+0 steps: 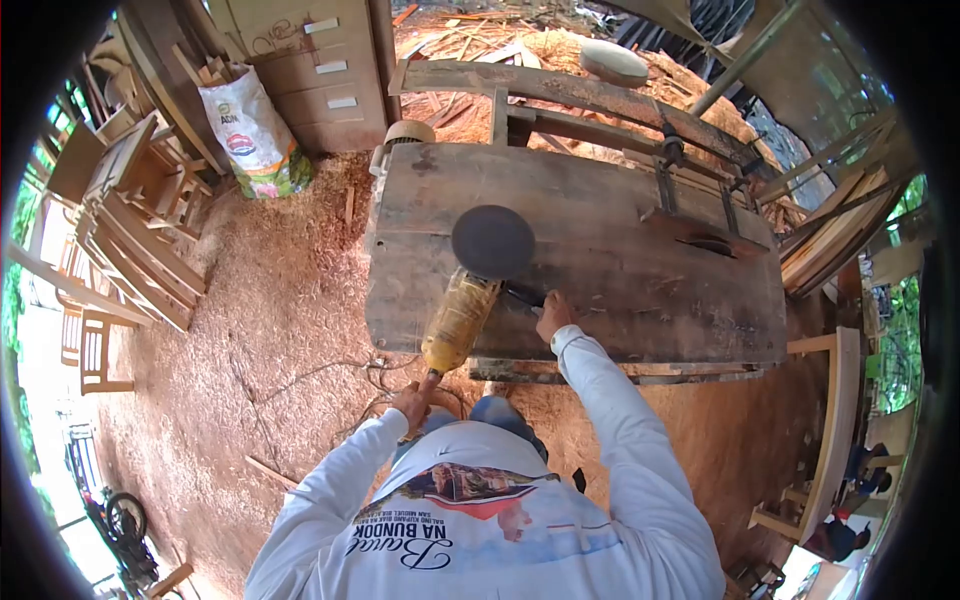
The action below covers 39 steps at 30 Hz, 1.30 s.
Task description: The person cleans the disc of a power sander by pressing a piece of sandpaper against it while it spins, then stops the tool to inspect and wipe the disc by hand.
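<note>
A yellow power tool [460,320] with a round dark disc [493,242] at its far end is held over the near left part of a worn wooden table [600,250]. My left hand [411,405] is wrapped round its rear handle, near my body. On the right, my right hand [556,316] grips the black side handle [525,294] close to the disc. The disc faces up towards the camera. Whether the tool touches the tabletop cannot be made out.
Cables [375,370] lie on the dusty floor by the table's near left corner. A filled white sack [250,130] stands at the upper left, with wooden chairs [105,335] further left. A saw blade slot [707,244] is at the table's right. People [840,540] are at the lower right.
</note>
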### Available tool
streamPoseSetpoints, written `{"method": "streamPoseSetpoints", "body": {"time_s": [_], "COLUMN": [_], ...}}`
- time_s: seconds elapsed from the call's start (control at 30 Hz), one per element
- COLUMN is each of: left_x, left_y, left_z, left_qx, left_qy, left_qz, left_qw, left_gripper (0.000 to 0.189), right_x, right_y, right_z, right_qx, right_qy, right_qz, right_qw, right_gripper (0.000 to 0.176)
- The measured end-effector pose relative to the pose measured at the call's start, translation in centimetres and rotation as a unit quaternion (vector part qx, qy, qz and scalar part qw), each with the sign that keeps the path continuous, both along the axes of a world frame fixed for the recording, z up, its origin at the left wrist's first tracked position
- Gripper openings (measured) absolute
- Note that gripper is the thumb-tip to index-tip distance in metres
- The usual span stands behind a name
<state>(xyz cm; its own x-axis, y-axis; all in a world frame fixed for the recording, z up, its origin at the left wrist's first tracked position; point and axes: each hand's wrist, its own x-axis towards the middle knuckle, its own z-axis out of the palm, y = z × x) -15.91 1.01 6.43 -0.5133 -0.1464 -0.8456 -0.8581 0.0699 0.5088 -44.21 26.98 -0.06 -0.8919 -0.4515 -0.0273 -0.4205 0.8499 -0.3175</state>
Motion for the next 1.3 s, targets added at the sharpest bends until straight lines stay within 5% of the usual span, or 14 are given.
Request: {"method": "streamPoseSetpoints", "body": {"time_s": [0.2,0.37,0.57,0.77,0.9,1.0,1.03,1.13,1.23,1.3], "left_x": [0.7,0.2,0.4,1.2,1.4,2.2,1.2,2.1,2.2,2.2], "left_y": [0.9,1.1,0.8,0.6,0.6,1.0,0.9,1.0,1.5,1.5], "left_z": [-2.4,-0.5,-2.6,-5.5,-4.5,-10.2,-5.0,-8.0,-9.5,-9.6], "left_qx": [-0.131,-0.118,-0.159,-0.163,-0.212,-0.215,-0.190,-0.204,-0.172,-0.198], "left_qy": [0.054,0.007,0.072,0.100,0.146,0.087,0.110,0.161,0.117,0.116], "left_qz": [-0.073,-0.056,-0.150,-0.206,-0.250,-0.229,-0.187,-0.216,-0.102,-0.178], "left_qw": [0.987,0.991,0.973,0.960,0.934,0.945,0.958,0.941,0.973,0.957], "left_gripper": [0.077,0.072,0.068,0.055,0.069,0.071,0.081,0.089,0.095,0.075], "right_x": [-0.3,-1.6,-3.5,-4.6,-6.3,-8.0,-8.3,-8.6,-8.3,-8.0], "right_y": [1.0,2.4,4.2,-2.5,-5.3,-6.1,-6.3,-7.0,-7.1,-7.0], "right_z": [-1.3,-0.1,7.3,15.5,15.4,13.8,13.6,13.7,13.5,13.4], "right_qx": [-0.088,-0.196,-0.268,-0.224,-0.154,-0.130,-0.121,-0.085,-0.058,-0.053], "right_qy": [0.041,0.009,0.014,0.173,0.211,0.240,0.236,0.233,0.213,0.194], "right_qz": [0.036,0.019,-0.078,0.070,0.139,0.197,0.207,0.245,0.274,0.280], "right_qw": [0.995,0.980,0.960,0.957,0.955,0.942,0.942,0.937,0.936,0.939], "right_gripper": [0.028,0.025,0.014,0.018,0.019,0.023,0.026,0.028,0.025,0.024]}}
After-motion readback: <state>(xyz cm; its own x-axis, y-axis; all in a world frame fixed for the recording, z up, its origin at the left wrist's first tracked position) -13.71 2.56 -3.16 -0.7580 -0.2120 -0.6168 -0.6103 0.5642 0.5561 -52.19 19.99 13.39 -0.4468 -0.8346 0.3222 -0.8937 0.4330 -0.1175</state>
